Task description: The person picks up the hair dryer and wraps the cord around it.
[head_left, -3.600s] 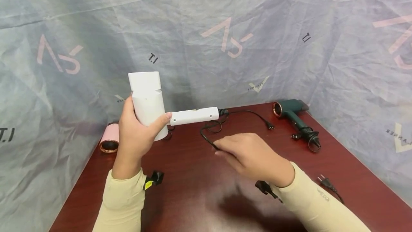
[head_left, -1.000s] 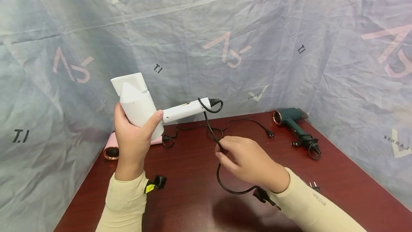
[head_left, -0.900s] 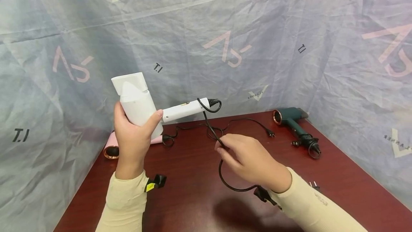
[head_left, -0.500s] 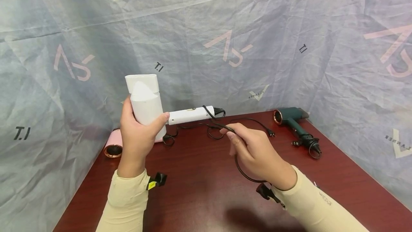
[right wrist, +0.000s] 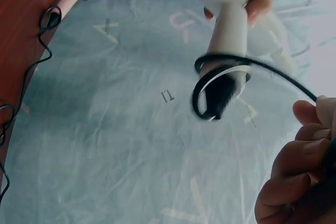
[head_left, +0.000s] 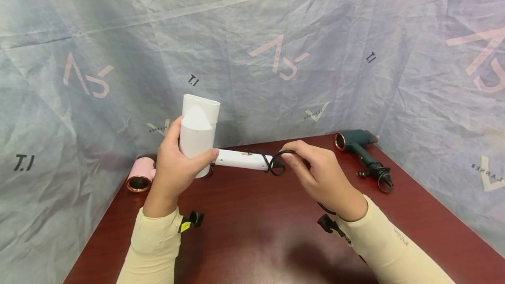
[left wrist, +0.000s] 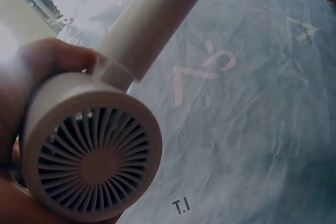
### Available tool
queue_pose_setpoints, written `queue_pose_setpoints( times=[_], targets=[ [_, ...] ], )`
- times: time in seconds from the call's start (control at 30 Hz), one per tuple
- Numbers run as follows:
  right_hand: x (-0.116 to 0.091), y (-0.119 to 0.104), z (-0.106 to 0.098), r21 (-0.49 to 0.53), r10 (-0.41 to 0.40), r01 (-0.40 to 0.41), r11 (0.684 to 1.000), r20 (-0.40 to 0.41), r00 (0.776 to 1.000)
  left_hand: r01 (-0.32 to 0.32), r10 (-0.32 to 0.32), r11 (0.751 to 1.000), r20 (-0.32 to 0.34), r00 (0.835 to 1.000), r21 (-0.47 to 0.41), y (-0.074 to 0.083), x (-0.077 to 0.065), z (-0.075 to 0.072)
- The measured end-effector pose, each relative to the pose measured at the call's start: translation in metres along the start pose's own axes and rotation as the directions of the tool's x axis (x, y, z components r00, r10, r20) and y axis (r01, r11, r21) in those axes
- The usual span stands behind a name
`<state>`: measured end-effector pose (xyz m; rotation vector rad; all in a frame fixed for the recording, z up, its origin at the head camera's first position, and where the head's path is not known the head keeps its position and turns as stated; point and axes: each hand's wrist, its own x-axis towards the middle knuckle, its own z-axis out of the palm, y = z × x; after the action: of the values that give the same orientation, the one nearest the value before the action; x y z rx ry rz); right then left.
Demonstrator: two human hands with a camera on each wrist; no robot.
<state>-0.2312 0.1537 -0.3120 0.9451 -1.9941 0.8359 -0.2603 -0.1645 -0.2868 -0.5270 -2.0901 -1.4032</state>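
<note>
My left hand grips the white hair dryer by its barrel, thumb at the base of the handle. The flat nozzle points up, and the handle reaches right toward my other hand. In the left wrist view the round slatted air intake faces the camera. A black cord loops round the handle's end, beside the strain relief. My right hand pinches that cord just right of the handle; in the right wrist view the cord runs taut to its fingertips. Both hands are above the table.
A pink hair dryer lies at the table's left, partly behind my left arm. At the back right lies a dark green hair dryer, its cord wound round its handle. Printed grey cloth walls in the dark red table.
The white hair dryer swings right and its handle tips downward. My right hand has risen and drawn the cord round the handle's end; earlier the cord hung loose below it.
</note>
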Motion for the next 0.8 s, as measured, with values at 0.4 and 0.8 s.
queue_pose_setpoints(
  times=[0.4,0.8],
  targets=[
    [0.000,0.012,-0.001,-0.012,0.093,-0.093,0.996,-0.002,0.996,-0.041,0.057,0.994,0.155,0.986,-0.105,-0.004,-0.001,-0.001],
    [-0.006,0.019,0.008,0.029,0.237,-0.248,0.968,0.209,0.949,-0.006,0.089,0.936,0.222,0.971,-0.351,0.007,-0.004,0.001]
  ],
)
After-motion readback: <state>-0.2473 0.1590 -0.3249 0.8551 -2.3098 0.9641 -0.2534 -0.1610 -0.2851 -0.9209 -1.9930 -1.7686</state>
